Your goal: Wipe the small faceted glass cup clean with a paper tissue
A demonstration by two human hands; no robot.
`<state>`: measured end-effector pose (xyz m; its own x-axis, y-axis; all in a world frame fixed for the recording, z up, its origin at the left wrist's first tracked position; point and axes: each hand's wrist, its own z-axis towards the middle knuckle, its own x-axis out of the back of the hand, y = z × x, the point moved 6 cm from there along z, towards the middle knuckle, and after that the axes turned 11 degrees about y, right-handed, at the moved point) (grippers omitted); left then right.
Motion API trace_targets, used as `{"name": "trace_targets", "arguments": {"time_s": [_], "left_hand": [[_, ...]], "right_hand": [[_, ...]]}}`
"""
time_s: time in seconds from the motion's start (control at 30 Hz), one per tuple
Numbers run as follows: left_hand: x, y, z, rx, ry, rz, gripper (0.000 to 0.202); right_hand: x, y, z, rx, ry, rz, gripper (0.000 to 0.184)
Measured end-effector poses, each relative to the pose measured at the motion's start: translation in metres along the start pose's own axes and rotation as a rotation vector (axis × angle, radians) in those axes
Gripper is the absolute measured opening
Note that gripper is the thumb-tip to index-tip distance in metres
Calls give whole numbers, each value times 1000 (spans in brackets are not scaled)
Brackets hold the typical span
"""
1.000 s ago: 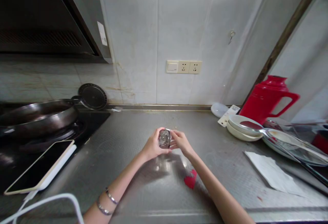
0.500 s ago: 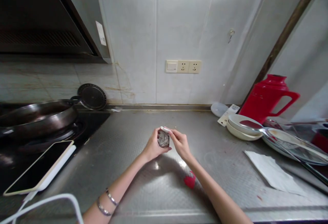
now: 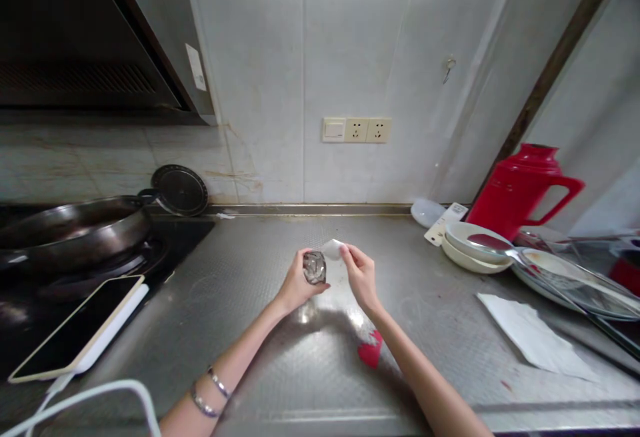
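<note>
My left hand [image 3: 296, 285] is wrapped round a small dark, clear glass [image 3: 315, 268], tilted so its mouth faces me. Between thumb and fingers, my right hand [image 3: 361, 274] pinches a small piece of white tissue [image 3: 333, 249] just right of the glass rim. Whether the tissue touches the rim I cannot tell. Both hands are held above the middle of the metal counter [image 3: 260, 350]. Below them a red mark [image 3: 370, 349] shows on the counter.
At left, a large pan [image 3: 75, 230] sits on the black stove, with a phone [image 3: 80, 330] on its edge. On the right are a red thermos [image 3: 520, 187], stacked bowls [image 3: 475, 250], plates with utensils and a white napkin [image 3: 533, 337]. A socket panel [image 3: 357, 130] is on the wall.
My right hand has moved slightly right, away from the glass, and more of the tissue shows. My left hand has shifted a little left with the glass.
</note>
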<state>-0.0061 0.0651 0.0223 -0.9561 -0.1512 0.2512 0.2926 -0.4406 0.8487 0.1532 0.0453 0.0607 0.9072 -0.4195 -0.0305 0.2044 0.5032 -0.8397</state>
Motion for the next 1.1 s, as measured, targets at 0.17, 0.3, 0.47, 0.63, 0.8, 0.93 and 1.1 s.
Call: {"name": "trace_targets", "arguments": {"time_s": [0.17, 0.3, 0.47, 0.63, 0.8, 0.93, 1.1], "left_hand": [[-7, 6, -8, -68, -80, 36, 72], [-9, 3, -10, -69, -113, 28, 71], [-9, 1, -7, -126, -97, 50, 70], [-9, -8, -5, -123, -70, 70, 76], [-8, -2, -3, -75, -85, 48, 75], [-4, 4, -2, -19, -63, 36, 78], [-9, 5, -7, 24, -98, -28, 79]], "right_hand": [[-14, -13, -9, 325, -232, -44, 25], [-20, -15, -16, 368, -371, -56, 30], [-21, -24, -19, 375, -420, -14, 29], [-23, -25, -21, 291, -451, -20, 25], [-15, -14, -9, 30, -293, 77, 31], [4, -5, 4, -24, 16, 46, 36], [-4, -4, -2, 147, -81, -95, 32]]}}
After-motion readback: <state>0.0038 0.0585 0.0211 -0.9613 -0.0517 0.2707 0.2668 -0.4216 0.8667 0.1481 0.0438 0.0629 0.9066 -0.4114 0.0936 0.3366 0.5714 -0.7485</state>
